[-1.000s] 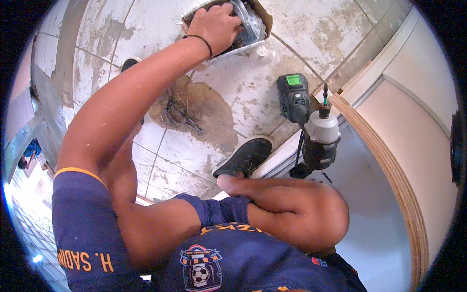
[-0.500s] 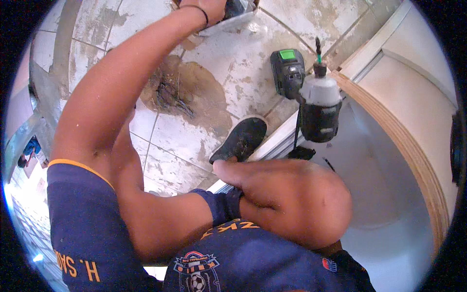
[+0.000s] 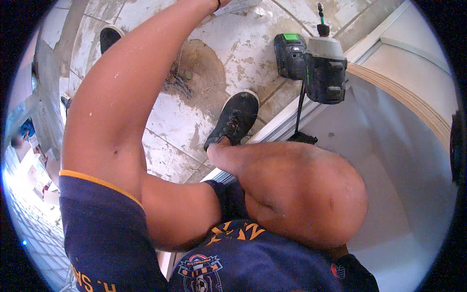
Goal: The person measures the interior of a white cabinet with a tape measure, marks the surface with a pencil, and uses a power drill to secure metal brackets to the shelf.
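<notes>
My left arm (image 3: 129, 82) reaches up to the top edge of the head view. Only the wrist with a dark band and a sliver of my left hand (image 3: 223, 2) show there; its fingers lie outside the picture. Nearest to it is a piece of clear plastic (image 3: 237, 7), cut off by the edge. My right hand is out of view. To the right, a black and grey cordless drill (image 3: 325, 73) with a green-marked battery (image 3: 290, 56) has a bit in its chuck and a strap (image 3: 301, 109) hanging down. No hand touches it.
A brown stain with dark debris (image 3: 180, 85) marks the dirty tiled floor (image 3: 168, 155). My shod foot (image 3: 237, 117) stands by a pale metal track (image 3: 279, 129). At right is a curved wooden edge (image 3: 413, 100) around a grey surface. Another person (image 3: 29, 136) appears far left.
The view has shifted, so the drill and my foot sit higher in the picture. My left hand has slid almost wholly past the top edge. Another shoe now shows at upper left.
</notes>
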The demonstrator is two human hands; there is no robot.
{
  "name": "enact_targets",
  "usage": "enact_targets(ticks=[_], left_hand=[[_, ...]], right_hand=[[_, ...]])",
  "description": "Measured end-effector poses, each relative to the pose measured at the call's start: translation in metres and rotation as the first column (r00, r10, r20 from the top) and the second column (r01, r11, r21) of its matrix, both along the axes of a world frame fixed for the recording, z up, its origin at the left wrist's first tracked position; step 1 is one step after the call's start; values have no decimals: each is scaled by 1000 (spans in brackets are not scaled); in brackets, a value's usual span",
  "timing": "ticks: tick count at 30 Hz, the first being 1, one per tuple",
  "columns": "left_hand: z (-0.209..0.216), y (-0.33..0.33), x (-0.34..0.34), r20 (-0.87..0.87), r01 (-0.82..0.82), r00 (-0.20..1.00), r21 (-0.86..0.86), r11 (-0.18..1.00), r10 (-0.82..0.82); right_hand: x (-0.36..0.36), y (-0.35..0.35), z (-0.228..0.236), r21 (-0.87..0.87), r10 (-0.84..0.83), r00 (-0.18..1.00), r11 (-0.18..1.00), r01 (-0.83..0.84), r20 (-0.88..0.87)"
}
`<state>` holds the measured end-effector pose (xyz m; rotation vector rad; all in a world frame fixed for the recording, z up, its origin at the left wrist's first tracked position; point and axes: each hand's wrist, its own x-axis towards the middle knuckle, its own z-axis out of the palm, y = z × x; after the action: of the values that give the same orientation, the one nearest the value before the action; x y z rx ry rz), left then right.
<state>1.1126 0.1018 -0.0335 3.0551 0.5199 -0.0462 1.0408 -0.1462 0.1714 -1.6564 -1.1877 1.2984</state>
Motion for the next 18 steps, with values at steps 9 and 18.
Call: enact_targets(ticks=[9, 18], left_hand=[[25, -9, -28, 117, -299, 854, -687, 662, 507], [1, -6, -39, 34, -312, 861, -754, 579, 508]], right_hand=[[-19, -25, 22, 21, 101, 994, 995, -102, 52], [-35, -41, 38, 67, 35, 997, 997, -40, 73]])
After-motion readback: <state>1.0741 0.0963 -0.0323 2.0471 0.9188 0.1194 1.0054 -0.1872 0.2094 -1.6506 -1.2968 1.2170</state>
